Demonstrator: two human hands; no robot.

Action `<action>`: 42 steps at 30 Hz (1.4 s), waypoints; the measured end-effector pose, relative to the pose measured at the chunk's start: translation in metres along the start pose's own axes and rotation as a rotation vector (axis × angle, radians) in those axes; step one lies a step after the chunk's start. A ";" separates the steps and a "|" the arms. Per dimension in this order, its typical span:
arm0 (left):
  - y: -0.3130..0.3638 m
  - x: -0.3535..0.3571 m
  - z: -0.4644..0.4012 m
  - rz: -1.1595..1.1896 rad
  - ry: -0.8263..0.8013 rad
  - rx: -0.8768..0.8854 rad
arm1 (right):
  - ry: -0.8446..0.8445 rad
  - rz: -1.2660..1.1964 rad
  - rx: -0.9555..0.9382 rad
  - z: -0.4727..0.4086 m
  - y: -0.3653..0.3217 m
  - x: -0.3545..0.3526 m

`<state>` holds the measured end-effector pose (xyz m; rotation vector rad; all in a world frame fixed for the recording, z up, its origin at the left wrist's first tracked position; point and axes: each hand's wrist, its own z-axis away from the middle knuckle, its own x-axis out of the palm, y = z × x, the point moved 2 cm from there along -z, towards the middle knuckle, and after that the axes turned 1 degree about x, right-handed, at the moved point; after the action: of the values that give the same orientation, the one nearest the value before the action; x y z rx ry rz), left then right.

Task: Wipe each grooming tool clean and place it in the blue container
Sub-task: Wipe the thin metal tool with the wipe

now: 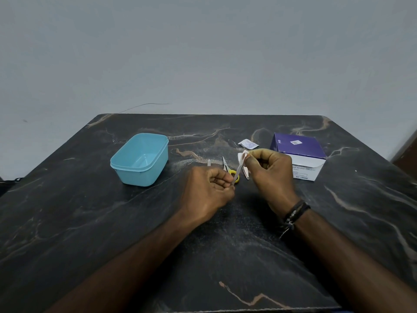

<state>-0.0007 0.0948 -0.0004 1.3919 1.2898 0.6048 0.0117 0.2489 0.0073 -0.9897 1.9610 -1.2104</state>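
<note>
Presently both hands work above the middle of the dark marble-patterned desk (94,222). The left hand (208,190) is curled closed on the lower end of a slim silver metal nail tool (238,167), keeping it raised and tilted so that the upper end is presented to the other hand. The right hand (270,175) pinches a small white wipe (241,156) around that upper end between thumb and fingertips; this appears to be the wiping step in hand.

The open light-blue rectangular plastic container (158,141) stands to the left, near the hands, with no lid on it and nothing visible inside, judged ready to receive cleaned tools. No tool has yet been deposited.

Count of tools: four. One is held; three lie on the desk just behind the hands: a small pale flat tool (209,162), one pair of yellow-handled small scissors (225,164), partly hidden by the left hand, and a silver pointed tool (245,171).

Supplies: one purple-and-white cardboard box of alcohol swabs (300,152) at the right, within reach, and one torn white sachet (248,144) lying beside it, apparently the wrapper of the wipe in use.
</note>
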 end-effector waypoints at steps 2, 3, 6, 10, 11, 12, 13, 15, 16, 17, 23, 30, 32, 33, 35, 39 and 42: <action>-0.001 0.000 0.000 -0.008 0.003 0.003 | -0.001 -0.001 -0.005 0.001 0.001 0.000; -0.001 0.000 0.000 -0.010 0.006 -0.001 | -0.005 0.009 -0.007 0.002 0.001 0.001; 0.001 -0.002 -0.001 -0.015 0.021 -0.014 | -0.064 0.053 -0.003 0.006 0.001 0.005; 0.001 -0.005 0.000 -0.029 0.034 -0.007 | -0.123 0.045 0.031 0.008 0.004 0.006; 0.001 -0.005 0.000 -0.032 0.036 -0.003 | -0.123 0.051 0.034 0.007 0.004 0.006; 0.000 -0.005 0.000 -0.031 0.037 -0.002 | -0.119 0.058 0.034 0.008 0.003 0.006; 0.000 -0.004 0.000 -0.030 0.040 -0.002 | -0.107 0.061 0.033 0.008 0.002 0.005; 0.000 -0.002 0.000 -0.032 0.047 -0.002 | -0.060 0.052 0.027 0.006 0.000 0.004; 0.000 -0.002 0.000 -0.031 0.047 -0.001 | -0.028 0.047 0.024 0.005 0.000 0.004; 0.001 -0.001 0.000 -0.029 0.045 0.001 | 0.005 0.042 0.020 0.004 0.000 0.002; 0.002 0.000 0.001 -0.035 0.053 0.009 | 0.015 0.049 0.012 0.006 0.001 0.003; -0.002 -0.004 -0.002 -0.035 0.104 -0.017 | -0.164 0.140 0.094 0.010 0.008 0.009; -0.003 -0.003 -0.002 -0.010 0.103 -0.028 | -0.146 0.135 0.089 0.009 0.008 0.009; -0.003 -0.002 -0.002 0.002 0.098 -0.030 | -0.120 0.121 0.083 0.009 0.006 0.009; -0.003 0.000 -0.001 0.014 0.079 -0.033 | -0.040 0.089 0.065 0.006 0.003 0.006; -0.003 0.004 0.001 0.011 0.052 -0.028 | 0.043 0.022 0.034 0.003 -0.001 -0.001; -0.003 0.003 0.001 -0.006 0.058 -0.027 | 0.004 0.056 0.052 0.006 0.002 0.002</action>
<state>-0.0003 0.0968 -0.0037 1.3566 1.3270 0.6607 0.0146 0.2450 0.0035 -0.9009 1.9378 -1.2261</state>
